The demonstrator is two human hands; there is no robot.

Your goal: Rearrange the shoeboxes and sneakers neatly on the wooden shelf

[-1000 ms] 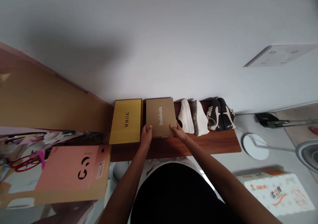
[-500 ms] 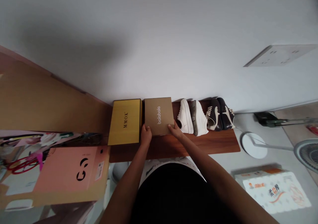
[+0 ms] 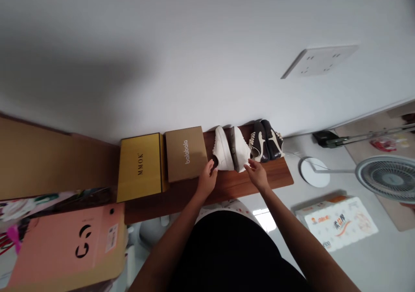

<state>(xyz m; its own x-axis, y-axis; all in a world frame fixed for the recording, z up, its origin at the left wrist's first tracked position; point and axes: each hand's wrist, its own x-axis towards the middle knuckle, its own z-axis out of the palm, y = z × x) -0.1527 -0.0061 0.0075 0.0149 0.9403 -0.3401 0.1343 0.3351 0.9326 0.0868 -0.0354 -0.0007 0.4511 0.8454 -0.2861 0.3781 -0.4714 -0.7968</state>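
Left hand (image 3: 207,182) and right hand (image 3: 257,175) held apart, both open and empty, fingers extended toward the shelf. Left fingertips (image 3: 212,165) at the near end of the white sneakers (image 3: 231,149), just beside the corner of the brown box (image 3: 185,153). Right fingertips (image 3: 247,167) at the same end of the pair, from the other side. Contact with the shoes cannot be told from this view.

White sneakers lie side by side on a reddish-brown wooden shelf (image 3: 233,188), the one nearer the right hand tilted with its grey sole showing. Dark sneakers (image 3: 266,141) with white markings stand just beyond them. Brown box, printed "balabala", lies flat between the white sneakers and a yellow box (image 3: 139,166) printed "MMOK"; the two boxes nearly touch.

Shelf runs along a white wall (image 3: 162,46), with a socket plate (image 3: 319,61) set higher up. Pink box (image 3: 65,249) lies to the left, below the shelf. To the right, on the floor, are a standing fan (image 3: 385,179) and a printed paper pack (image 3: 337,223). Black clothing (image 3: 227,253) fills the lower edge.
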